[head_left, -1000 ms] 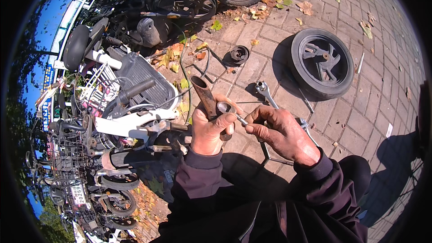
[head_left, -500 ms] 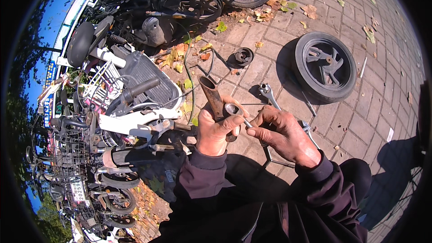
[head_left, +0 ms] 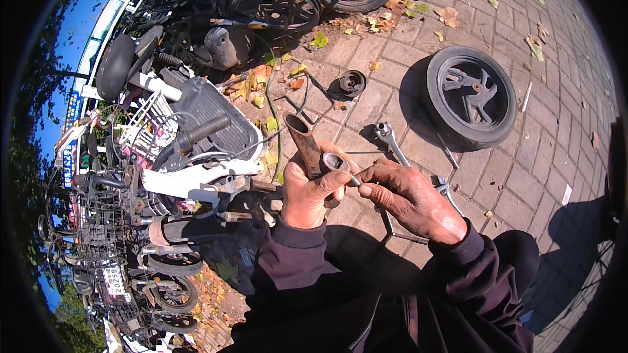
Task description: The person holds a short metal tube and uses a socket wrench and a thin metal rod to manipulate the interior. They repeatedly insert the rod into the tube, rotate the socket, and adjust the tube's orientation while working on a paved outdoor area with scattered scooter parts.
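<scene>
My left hand [head_left: 304,199] is closed around a rusty metal tube [head_left: 301,138], its hollow end tilted up and away from me. At the tube's side, by my left thumb, sits a round metal collar [head_left: 335,162] with a greyish inside. My right hand [head_left: 418,204] pinches a thin metal pin [head_left: 355,182] between thumb and fingers. The pin's far end meets the collar near my left fingertips; whether it goes in, I cannot tell. Just beyond my right hand, a ratchet wrench [head_left: 394,147] lies on the bricks. A second metal tool [head_left: 445,189] is partly hidden behind that hand.
A black-tyred wheel [head_left: 437,108] lies flat on the paving at right, near a thin rod [head_left: 449,151]. A dark round hub part [head_left: 352,83] lies farther off. To my left are a partly dismantled white scooter [head_left: 196,182] and several parked bikes [head_left: 173,291]. Motorcycles [head_left: 288,10] stand at the back.
My left hand and the tube have shifted slightly left and down. My right hand keeps its pinch on the pin, its fingers a little lower.
</scene>
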A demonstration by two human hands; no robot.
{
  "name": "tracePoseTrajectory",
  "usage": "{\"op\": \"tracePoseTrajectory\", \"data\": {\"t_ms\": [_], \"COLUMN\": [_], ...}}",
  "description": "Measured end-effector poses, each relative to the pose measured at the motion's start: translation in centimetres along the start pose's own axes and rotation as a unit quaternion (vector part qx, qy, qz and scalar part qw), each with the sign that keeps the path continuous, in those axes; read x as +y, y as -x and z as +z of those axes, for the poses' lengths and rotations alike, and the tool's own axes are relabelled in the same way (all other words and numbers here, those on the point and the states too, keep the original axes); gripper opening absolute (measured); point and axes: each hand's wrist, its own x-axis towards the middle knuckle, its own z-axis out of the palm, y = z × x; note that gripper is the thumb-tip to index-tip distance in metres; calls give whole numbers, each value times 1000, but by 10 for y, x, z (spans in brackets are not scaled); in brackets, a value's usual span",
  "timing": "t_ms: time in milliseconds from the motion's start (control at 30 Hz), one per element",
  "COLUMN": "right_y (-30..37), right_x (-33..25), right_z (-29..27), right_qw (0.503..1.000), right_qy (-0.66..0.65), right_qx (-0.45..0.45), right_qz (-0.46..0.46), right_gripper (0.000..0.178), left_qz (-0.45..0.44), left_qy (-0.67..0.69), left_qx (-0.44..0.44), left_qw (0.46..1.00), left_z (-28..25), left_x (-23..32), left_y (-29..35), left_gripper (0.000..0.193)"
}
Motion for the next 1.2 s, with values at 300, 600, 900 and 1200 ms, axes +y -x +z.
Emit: {"op": "tracePoseTrajectory", "data": {"t_ms": [300,600,900,1200], "right_y": [-1,-7,-4,-13], "right_x": [17,64,174,40], "right_z": [7,2,10,-7], "right_qw": [997,966,860,981], "right_qy": [21,177,461,-169], "right_qx": [72,169,181,85], "right_qz": [23,85,124,49], "right_gripper": [32,31,30,36], "left_qz": [12,-10,-45,-39], "left_qy": [-39,-127,-178,-171], "left_qx": [3,48,-7,3], "left_qw": [999,991,983,984], "left_z": [4,5,15,4], "left_x": [4,3,-1,-12], "left_y": [3,3,4,1], "left_gripper": [49,43,43,48]}}
